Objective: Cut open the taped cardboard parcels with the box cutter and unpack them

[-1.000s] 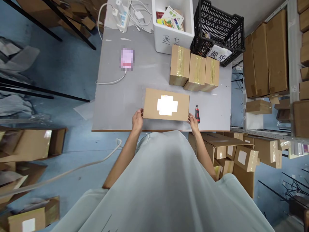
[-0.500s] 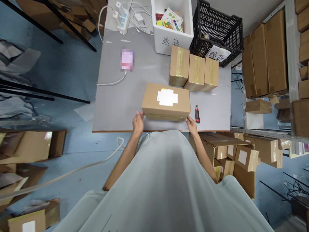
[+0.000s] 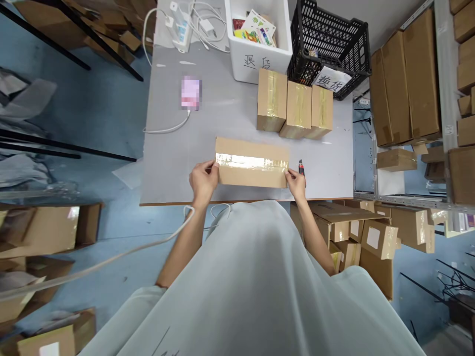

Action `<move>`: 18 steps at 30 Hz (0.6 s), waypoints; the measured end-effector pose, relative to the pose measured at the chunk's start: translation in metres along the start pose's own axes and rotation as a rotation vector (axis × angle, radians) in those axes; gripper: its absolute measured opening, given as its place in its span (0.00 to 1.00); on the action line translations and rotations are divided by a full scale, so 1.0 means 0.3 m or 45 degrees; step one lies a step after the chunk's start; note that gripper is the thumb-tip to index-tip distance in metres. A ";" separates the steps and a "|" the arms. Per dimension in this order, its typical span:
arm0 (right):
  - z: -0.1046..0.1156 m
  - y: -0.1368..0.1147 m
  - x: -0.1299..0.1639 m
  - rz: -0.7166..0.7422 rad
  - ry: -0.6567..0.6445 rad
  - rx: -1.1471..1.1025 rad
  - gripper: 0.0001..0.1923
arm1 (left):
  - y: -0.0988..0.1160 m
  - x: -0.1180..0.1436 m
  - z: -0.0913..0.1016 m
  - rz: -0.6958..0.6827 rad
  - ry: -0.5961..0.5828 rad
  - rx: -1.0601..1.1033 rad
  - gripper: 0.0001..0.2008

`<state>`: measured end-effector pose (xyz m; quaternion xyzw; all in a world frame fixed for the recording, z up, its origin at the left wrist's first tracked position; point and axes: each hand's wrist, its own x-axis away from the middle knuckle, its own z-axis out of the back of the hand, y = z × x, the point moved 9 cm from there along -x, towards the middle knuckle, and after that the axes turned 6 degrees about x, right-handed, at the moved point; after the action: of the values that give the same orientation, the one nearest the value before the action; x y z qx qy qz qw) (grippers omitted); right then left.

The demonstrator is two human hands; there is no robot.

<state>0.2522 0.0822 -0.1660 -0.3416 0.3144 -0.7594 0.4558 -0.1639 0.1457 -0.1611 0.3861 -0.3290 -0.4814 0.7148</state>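
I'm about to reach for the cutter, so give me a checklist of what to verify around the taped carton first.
1. Left hand grips the carton at its left end: ok.
2. Right hand grips its right end: ok.
3. Tape seam faces up: ok.
4. Carton sits on the table: ok.
5. Cutter beside the right hand, blade state: cannot tell.
6. Three small boxes stand apart from the carton: ok.

Premises are presenting as a parcel-packing stockroom. Taped cardboard boxes (image 3: pixel 294 104) are standing in a row on a grey work table (image 3: pixel 178 153); more cartons are filling metal shelving (image 3: pixel 447 74) and lying across the blue floor (image 3: pixel 92 118). A white bin (image 3: pixel 260 62) and black crate (image 3: pixel 328 42) are carrying handwritten labels.
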 end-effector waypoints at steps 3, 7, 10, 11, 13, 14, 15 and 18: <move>-0.037 0.030 -0.001 -0.048 -0.028 0.091 0.32 | -0.037 0.013 -0.029 0.045 -0.053 -0.069 0.15; -0.037 0.037 -0.013 -0.066 -0.001 0.166 0.30 | -0.018 0.028 -0.039 0.001 -0.041 -0.094 0.18; -0.036 0.040 -0.021 -0.069 0.006 0.164 0.28 | 0.018 0.035 -0.032 -0.017 -0.011 -0.116 0.15; -0.034 0.044 -0.024 -0.070 0.012 0.158 0.27 | 0.037 0.037 -0.029 -0.026 -0.006 -0.112 0.13; -0.023 0.061 -0.028 -0.079 0.036 0.158 0.26 | 0.083 0.044 -0.025 -0.046 -0.012 -0.135 0.12; -0.011 0.074 -0.031 -0.085 0.056 0.167 0.25 | 0.112 0.049 -0.025 -0.054 -0.026 -0.169 0.11; 0.005 0.088 -0.035 -0.087 0.077 0.181 0.25 | 0.146 0.055 -0.027 -0.062 -0.047 -0.215 0.10; 0.070 0.133 -0.051 -0.057 0.132 0.226 0.25 | 0.277 0.089 -0.055 -0.125 -0.137 -0.349 0.09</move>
<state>0.2936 0.0772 -0.1892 -0.2671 0.2615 -0.8108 0.4504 -0.1055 0.1443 -0.0942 0.2742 -0.2790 -0.5760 0.7178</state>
